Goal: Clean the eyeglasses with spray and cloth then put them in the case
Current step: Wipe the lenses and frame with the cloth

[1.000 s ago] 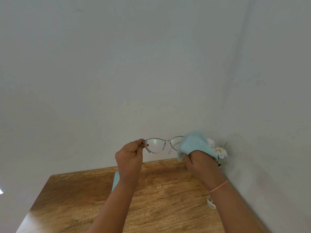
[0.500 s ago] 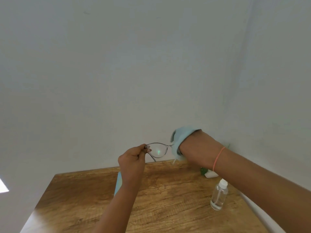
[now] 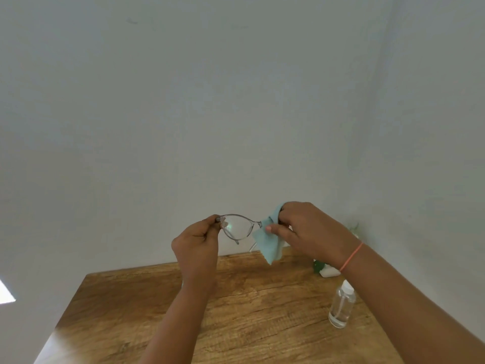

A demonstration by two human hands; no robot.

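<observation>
Since half a second ago the right hand [image 3: 309,232] has rolled over, so the thumb now faces the camera. The light blue cleaning cloth [image 3: 267,245], then bunched above the wrist, now hangs toward 6 o'clock from the fingers. The left hand [image 3: 195,241] and the eyeglasses [image 3: 237,227] have barely shifted.

Eyeglasses: held in the air above the far edge of the wooden surface [image 3: 236,311], against the pale wall.
- The left hand is clamped on the frame's outer corner at 9 o'clock, thumb and fingertips pinched near the hinge. I judge this a steadying hold that keeps skin off the glass.
- One lens is bare and shows a small greenish glint.

Right hand: closed on the cloth at 3 o'clock of the frame.
- The thumb presses fabric onto the other lens, which is hidden under it.
- The fingers are probably behind the lens, so both faces get rubbed at once.
- With cloth between skin and lens, no fresh prints should be left.
- There is an orange band [image 3: 351,256] on this wrist.

Spray bottle [image 3: 342,304]: clear with a white top, standing upright on the surface at 4 o'clock of the hands, well apart and untouched. It looks parked within reach, so I judge wiping to be the step in hand.

White pot with greenery [image 3: 328,270]: at the surface's back corner, partly hidden by the right wrist.

Case: I cannot make it out; it may be behind the left forearm. Stowing is not yet begun.
</observation>
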